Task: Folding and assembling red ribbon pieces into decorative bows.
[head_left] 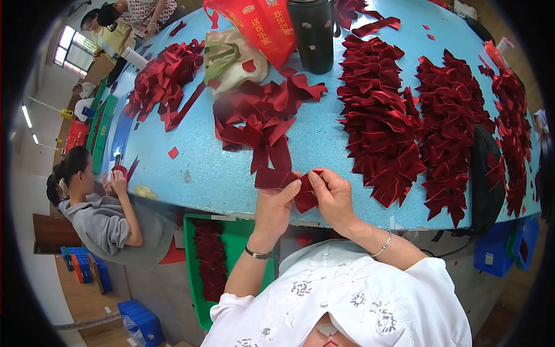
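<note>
Between my hands, at the table's near edge, is a dark red ribbon bow (305, 198). My left hand (276, 203) pinches its left side, with thumb and fingers closed on the ribbon. A wide loop (273, 178) sticks out past those fingers to the left. On the other side, my right hand (333, 196) grips the bow's upper right part between thumb and forefinger. Just beyond lies a loose heap of red ribbon pieces (254, 118), with strips hanging toward my left hand. Right of my hands runs a thick row of finished-looking red bows (378, 110).
More bow rows (451, 133) lie farther right, beside a black bag (487, 179). A black tumbler (312, 37), a red bag (260, 29) and another ribbon heap (165, 78) stand farther back. Below the table, a green crate (191, 272) holds bows. A co-worker (98, 214) sits left, handling red ribbon.
</note>
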{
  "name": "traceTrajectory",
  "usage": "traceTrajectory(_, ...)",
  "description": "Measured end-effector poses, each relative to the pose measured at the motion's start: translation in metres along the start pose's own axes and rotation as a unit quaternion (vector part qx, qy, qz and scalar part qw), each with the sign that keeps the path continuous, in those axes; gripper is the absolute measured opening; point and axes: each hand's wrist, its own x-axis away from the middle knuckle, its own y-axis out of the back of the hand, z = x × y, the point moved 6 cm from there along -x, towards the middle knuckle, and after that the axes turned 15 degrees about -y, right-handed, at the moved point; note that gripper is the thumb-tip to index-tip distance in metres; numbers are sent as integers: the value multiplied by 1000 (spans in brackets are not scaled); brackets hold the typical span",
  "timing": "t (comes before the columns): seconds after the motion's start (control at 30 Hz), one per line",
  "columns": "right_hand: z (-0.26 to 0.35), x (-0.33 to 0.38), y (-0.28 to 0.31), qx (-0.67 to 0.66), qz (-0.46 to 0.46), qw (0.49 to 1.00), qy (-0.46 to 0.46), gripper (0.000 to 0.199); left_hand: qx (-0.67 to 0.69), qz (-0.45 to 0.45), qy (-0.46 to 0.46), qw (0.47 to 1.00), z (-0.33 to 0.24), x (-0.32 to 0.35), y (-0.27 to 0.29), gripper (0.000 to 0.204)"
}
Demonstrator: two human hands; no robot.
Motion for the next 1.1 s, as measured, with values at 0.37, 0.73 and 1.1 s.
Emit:
traceTrajectory(0.37, 0, 0, 3, -20, 7, 994, -103, 20, 1, -20, 17, 1000, 6, 1, 5, 21)
traceTrajectory(0.73, -8, -2, 2, -72, 11, 990, -119, 23, -10, -21, 7, 1000, 5, 2, 2, 21)
traceTrajectory(1.1, -9, -4, 4, -102, 27, 984, -140, 23, -4, -23, -3, 1000, 2, 2, -1, 21)
